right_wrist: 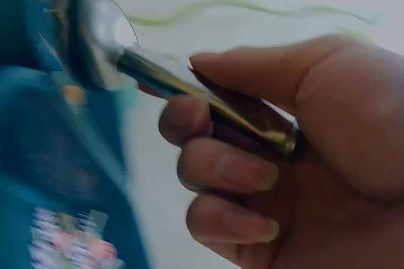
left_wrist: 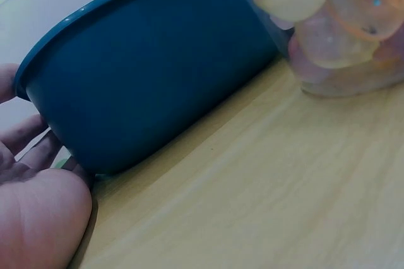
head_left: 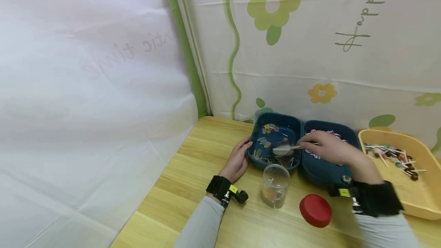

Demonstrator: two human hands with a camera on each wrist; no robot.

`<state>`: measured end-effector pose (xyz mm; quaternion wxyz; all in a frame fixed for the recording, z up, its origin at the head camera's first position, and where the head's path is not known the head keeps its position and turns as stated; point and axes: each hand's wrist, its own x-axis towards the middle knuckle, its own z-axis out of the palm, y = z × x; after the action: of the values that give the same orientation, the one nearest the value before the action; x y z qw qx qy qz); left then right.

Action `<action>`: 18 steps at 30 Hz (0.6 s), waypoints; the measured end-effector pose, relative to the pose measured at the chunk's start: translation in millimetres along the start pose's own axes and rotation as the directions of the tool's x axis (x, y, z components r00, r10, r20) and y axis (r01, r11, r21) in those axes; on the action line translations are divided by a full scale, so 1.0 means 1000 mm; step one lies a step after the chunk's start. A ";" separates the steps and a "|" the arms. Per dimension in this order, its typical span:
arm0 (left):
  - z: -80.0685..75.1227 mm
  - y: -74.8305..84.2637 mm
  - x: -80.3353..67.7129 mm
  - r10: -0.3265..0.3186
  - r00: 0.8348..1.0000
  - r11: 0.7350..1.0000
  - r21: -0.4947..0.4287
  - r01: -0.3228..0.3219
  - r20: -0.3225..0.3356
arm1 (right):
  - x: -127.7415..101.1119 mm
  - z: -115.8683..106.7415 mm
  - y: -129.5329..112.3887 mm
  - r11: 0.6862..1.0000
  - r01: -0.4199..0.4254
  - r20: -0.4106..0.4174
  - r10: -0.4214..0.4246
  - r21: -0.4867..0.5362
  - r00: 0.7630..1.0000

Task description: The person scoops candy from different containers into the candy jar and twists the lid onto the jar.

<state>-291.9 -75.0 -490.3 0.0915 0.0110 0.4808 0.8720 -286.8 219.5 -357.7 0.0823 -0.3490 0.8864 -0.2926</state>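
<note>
Red, round and plastic, the jar lid [head_left: 315,210] lies on the wooden table [head_left: 193,186] beside the clear plastic jar [head_left: 275,185], which stands open just in front of the dark blue plastic two-compartment tray [head_left: 272,119]. A tilted scoop could spill candies short of the narrow jar mouth. Right hand [head_left: 329,147] clamps its fingers round the metal spoon [head_left: 286,149], bowl over the left compartment, seemingly loaded though blurred. Left hand [head_left: 237,160] rests loosely spread against the tray's left wall.
</note>
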 end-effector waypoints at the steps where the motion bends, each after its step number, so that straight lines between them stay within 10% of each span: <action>1: 0.000 0.000 0.000 0.000 1.000 1.000 0.003 0.000 -0.001 | 0.008 0.010 0.002 1.000 0.003 0.011 -0.003 -0.012 1.000; 18: 0.000 0.000 -0.001 -0.007 1.000 1.000 -0.004 0.006 -0.024 | 0.030 0.045 0.012 0.998 -0.065 -0.044 0.064 -0.013 0.997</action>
<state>-290.6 -75.2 -489.9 0.0886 -0.0011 0.4801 0.8727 -299.7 185.5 -399.6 0.0698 -0.3143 0.9009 -0.2909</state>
